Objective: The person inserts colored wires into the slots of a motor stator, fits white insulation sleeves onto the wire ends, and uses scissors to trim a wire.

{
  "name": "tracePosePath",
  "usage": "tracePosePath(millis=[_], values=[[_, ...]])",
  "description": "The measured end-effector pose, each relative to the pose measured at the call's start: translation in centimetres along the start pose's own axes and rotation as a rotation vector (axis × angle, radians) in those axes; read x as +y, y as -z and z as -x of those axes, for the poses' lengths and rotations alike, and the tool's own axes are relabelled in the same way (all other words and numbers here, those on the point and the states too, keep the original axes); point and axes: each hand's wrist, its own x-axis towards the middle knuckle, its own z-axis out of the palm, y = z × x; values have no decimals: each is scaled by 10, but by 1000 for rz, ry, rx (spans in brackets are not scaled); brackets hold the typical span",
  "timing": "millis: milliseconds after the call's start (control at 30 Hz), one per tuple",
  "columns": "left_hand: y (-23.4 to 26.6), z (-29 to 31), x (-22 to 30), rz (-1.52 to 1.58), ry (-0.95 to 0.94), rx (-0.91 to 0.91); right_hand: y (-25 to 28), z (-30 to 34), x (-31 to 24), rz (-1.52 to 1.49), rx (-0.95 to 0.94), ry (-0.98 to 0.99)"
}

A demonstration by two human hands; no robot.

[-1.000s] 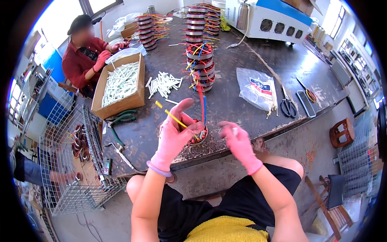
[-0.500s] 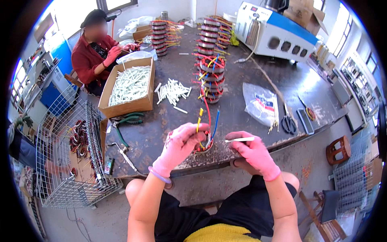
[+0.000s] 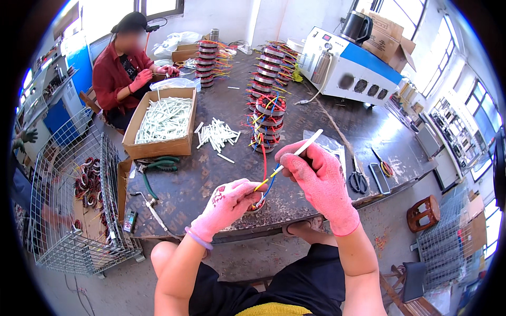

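Note:
My left hand (image 3: 232,203), in a pink glove, pinches a yellow wire (image 3: 262,185). The wire rises from a small ring-shaped wound coil (image 3: 257,205) near the table's front edge, partly hidden by that hand. Beside it stand a red wire (image 3: 264,162) and a blue wire (image 3: 273,179) from the same coil. Between the fingers of my right hand (image 3: 319,176), also gloved, is a thin white sleeve tube (image 3: 311,144), slanting up to the right. Its lower end meets the yellow wire's tip; whether the wire is inside I cannot tell.
Beyond my hands rises a stack of wound coils (image 3: 268,126). Left are loose white tubes (image 3: 219,135), a cardboard box (image 3: 159,150) of tubes, green-handled pliers (image 3: 162,163) and a torch-like tool (image 3: 153,210). Scissors (image 3: 358,181) and a phone (image 3: 379,178) lie right. A co-worker (image 3: 113,79) sits far left.
My right hand has risen and moved toward the yellow wire, bringing the white tube's end to its tip. The yellow wire now leans right in my left hand. The whole view has shifted slightly.

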Motion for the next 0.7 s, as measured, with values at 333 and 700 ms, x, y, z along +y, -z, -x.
tracePosePath(millis=[333, 700], values=[[-1, 0, -1, 52, 5, 6, -3, 8, -8, -26, -53, 4], [-6, 1, -11, 15, -62, 22, -7, 7, 6, 324, -167, 162]])
